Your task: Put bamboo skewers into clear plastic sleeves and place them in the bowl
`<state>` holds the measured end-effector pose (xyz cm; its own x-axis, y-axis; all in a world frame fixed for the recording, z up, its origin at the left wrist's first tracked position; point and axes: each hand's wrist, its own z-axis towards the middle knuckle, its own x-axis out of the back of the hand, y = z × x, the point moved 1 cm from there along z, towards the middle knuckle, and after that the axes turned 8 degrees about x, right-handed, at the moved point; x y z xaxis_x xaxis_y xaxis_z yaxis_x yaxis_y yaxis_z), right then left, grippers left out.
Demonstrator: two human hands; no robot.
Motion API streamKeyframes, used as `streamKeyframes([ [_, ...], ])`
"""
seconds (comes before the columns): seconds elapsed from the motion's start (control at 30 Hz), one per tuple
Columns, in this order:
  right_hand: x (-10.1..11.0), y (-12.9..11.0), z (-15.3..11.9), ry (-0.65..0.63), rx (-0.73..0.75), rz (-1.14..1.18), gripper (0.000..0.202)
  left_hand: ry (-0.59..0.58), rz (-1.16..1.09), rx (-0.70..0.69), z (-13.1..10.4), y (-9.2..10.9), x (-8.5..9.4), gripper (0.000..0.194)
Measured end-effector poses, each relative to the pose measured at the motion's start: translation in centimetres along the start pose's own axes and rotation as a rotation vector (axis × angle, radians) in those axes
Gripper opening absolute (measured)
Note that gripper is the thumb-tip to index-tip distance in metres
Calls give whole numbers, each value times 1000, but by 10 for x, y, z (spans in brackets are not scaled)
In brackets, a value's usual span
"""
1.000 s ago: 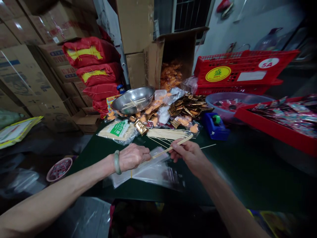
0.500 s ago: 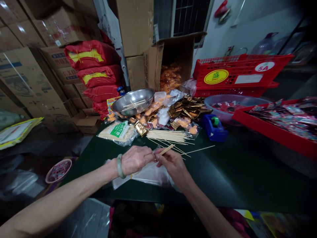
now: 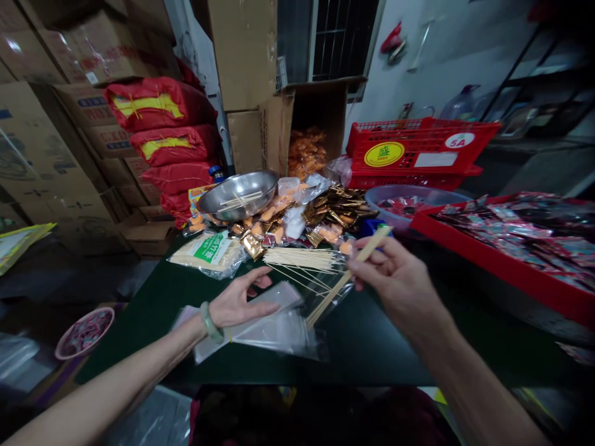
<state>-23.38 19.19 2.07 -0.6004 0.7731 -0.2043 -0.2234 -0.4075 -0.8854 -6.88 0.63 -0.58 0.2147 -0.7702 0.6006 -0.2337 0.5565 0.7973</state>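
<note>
My right hand (image 3: 395, 272) pinches a small bundle of flat pale sticks (image 3: 332, 297), which slants down to the left; clear film shows around the sticks. With fingers apart and nothing held, my left hand (image 3: 244, 300) hovers at the left part of a stack of clear plastic bags (image 3: 274, 328) on the dark green table (image 3: 372, 347). A jade-coloured bangle circles the left wrist. Thin loose sticks (image 3: 297, 259) lie in a pile behind the hands. Left of them is a clear packet with a green label (image 3: 209, 251).
Behind lie gold packets (image 3: 339, 207), orange pieces and a metal bowl (image 3: 239, 195) with sticks. A blue tape dispenser (image 3: 372, 228) is partly hidden by my right hand. Right are a clear basin (image 3: 409, 198), a red tray (image 3: 502, 260) of packets and a red basket (image 3: 413, 148).
My hands have moved apart. The right hand has gone right and up with the flat sticks; the left has opened and shifted slightly left. The view has turned a little to the right.
</note>
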Motion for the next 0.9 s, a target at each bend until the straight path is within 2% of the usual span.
streamKeyframes([
  [0.07,-17,-2,-7,-153,-47,27,31,-46,-290,-26,10,29,-9,65],
  [0.13,-31,1,-13,-217,-58,80,31,-114,-541,-14,18,48,-20,53],
  [0.2,-36,6,-16,-216,-58,123,35,-141,-716,28,23,55,-30,38],
  [0.3,-33,12,-15,-212,-72,146,43,-88,-812,62,25,49,-34,31],
  [0.4,-27,15,-11,-173,-77,97,38,-39,-795,42,21,42,-33,27],
  [0.53,-24,9,-8,6,-19,-45,23,52,-738,58,16,42,-33,28],
  [0.6,-25,3,-12,124,115,-190,18,138,-721,79,16,41,-34,29],
  [0.67,-27,-5,-18,195,341,-401,13,216,-701,92,17,39,-37,28],
  [0.77,-29,-15,-22,105,645,-742,18,254,-584,37,19,36,-40,24],
  [0.83,-27,-19,-18,-22,689,-947,28,257,-426,-68,18,36,-40,19],
  [0.9,-22,-23,-7,-191,630,-1083,33,246,-257,-188,15,38,-39,18],
])
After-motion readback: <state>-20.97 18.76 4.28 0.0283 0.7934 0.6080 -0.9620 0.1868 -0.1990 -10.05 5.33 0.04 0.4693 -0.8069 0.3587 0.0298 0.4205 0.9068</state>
